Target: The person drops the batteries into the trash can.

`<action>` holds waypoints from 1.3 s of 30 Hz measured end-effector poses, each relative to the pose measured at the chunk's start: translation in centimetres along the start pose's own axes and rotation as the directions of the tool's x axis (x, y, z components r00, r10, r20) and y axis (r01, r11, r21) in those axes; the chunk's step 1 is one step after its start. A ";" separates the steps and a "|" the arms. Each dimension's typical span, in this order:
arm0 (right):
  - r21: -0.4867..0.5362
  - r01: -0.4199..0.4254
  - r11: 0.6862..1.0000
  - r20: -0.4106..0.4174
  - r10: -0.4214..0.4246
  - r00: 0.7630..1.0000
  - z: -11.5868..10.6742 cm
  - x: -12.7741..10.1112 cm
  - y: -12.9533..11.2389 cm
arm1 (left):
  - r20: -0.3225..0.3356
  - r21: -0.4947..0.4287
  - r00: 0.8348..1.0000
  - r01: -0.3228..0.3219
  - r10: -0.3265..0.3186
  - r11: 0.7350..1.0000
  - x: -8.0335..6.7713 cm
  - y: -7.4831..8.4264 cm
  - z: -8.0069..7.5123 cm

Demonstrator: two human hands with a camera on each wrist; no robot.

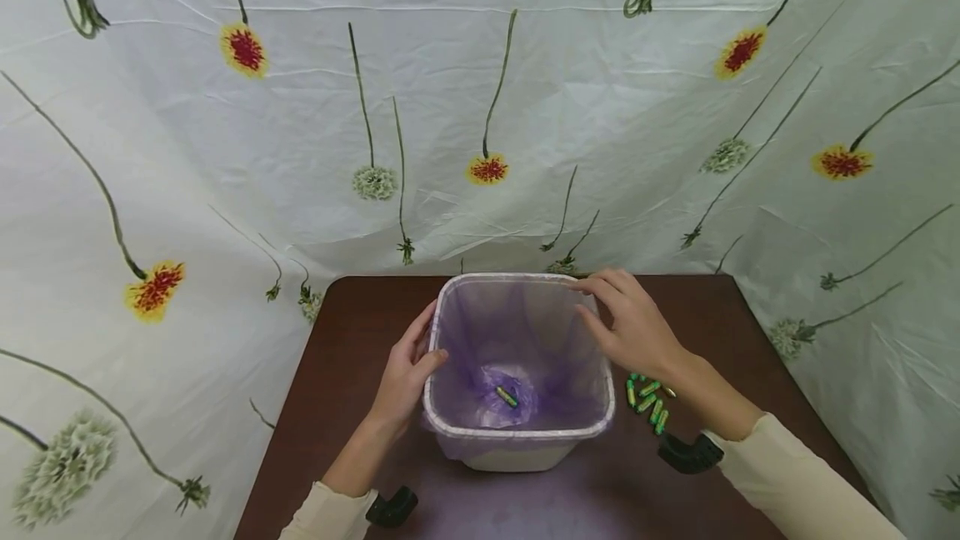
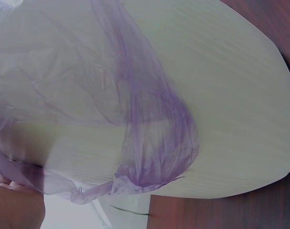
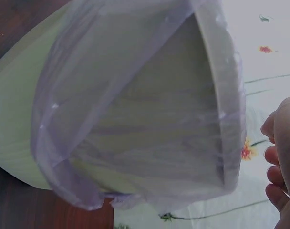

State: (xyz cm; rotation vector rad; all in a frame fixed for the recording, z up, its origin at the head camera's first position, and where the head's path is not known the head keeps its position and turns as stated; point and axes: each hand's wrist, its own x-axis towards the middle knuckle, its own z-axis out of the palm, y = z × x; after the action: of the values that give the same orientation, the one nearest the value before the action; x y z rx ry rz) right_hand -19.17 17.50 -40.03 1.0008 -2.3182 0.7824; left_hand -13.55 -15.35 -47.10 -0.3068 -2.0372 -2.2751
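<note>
A pale trash bin [image 1: 517, 458] stands on the table, lined with a thin purple bag [image 1: 525, 323] folded over its rim. My left hand [image 1: 405, 373] grips the bin's left side, thumb over the rim and fingers outside. At the back right corner of the rim is my right hand [image 1: 630, 323], its fingers loosely bent with nothing between them. The right wrist view shows those fingers [image 3: 274, 174] apart from the bagged rim. One green and gold battery [image 1: 507, 396] lies at the bottom of the bag. Several more batteries [image 1: 660, 422] lie right of the bin, under my right forearm.
The dark wooden table [image 1: 360, 315] carries the bin and loose batteries. A white flower-printed cloth [image 1: 450, 107] hangs behind the table and along both sides. Loose bag edge [image 2: 159, 167] droops outside the bin wall. Black wrist mounts [image 1: 690, 452] sit on both forearms.
</note>
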 end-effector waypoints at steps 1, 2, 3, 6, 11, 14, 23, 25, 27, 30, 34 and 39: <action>-0.002 -0.008 1.000 -0.004 0.008 1.000 -0.1 -0.2 0.2 | 0.000 -0.004 1.000 0.000 0.000 1.000 0.1 0.0 0.0; 0.000 -0.015 1.000 -0.009 0.015 1.000 -0.2 -0.4 0.4 | 0.003 -0.010 1.000 -0.002 0.002 1.000 0.1 0.0 0.0; -0.001 -0.023 1.000 -0.014 0.023 1.000 -0.3 -0.6 0.6 | 0.004 -0.014 1.000 -0.003 0.003 1.000 0.2 0.0 0.1; -0.004 -0.046 0.999 -0.029 0.046 0.999 -0.6 -1.2 1.1 | 0.007 -0.020 1.000 -0.010 0.010 1.000 0.3 0.0 0.1; -0.002 -0.080 0.997 -0.053 0.080 0.995 -0.9 -2.2 1.9 | 0.000 -0.015 1.000 -0.015 0.015 1.000 0.4 -0.1 0.1; -0.007 -0.093 0.996 -0.073 0.092 0.993 -0.9 -2.9 2.1 | -0.007 -0.011 1.000 -0.007 0.007 1.000 0.4 0.0 0.1; -0.030 -0.141 0.990 -0.079 0.138 0.987 -0.9 -5.1 3.1 | -0.020 -0.020 1.000 0.003 -0.004 1.000 0.0 0.2 0.2; -0.035 -0.155 0.987 -0.077 0.152 0.985 -0.9 -5.6 3.4 | -0.021 -0.025 1.000 0.006 -0.006 1.000 0.0 0.1 0.1; -0.041 -0.172 0.984 -0.074 0.169 0.983 -0.8 -6.1 3.6 | -0.023 -0.028 1.000 0.009 -0.010 1.000 -0.1 0.0 0.1; -0.041 -0.208 0.977 -0.072 0.205 0.976 -0.6 -7.0 4.0 | -0.021 -0.029 1.000 0.008 -0.009 1.000 -0.1 0.1 0.1; -0.034 -0.259 0.965 -0.063 0.257 0.964 -0.1 -8.6 4.5 | -0.013 -0.026 1.000 0.010 -0.010 1.000 0.0 0.1 0.1; -0.049 -0.306 0.951 -0.046 0.304 0.952 0.6 -10.2 4.9 | -0.015 -0.022 1.000 0.010 -0.011 1.000 -0.1 -0.1 0.1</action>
State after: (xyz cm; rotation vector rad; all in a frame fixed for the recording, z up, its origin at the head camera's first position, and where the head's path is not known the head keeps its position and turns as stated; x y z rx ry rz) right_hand -16.82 24.85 -48.38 0.6035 -2.4795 0.8406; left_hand -13.48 -15.21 -47.24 -0.2794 -2.0122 -2.3005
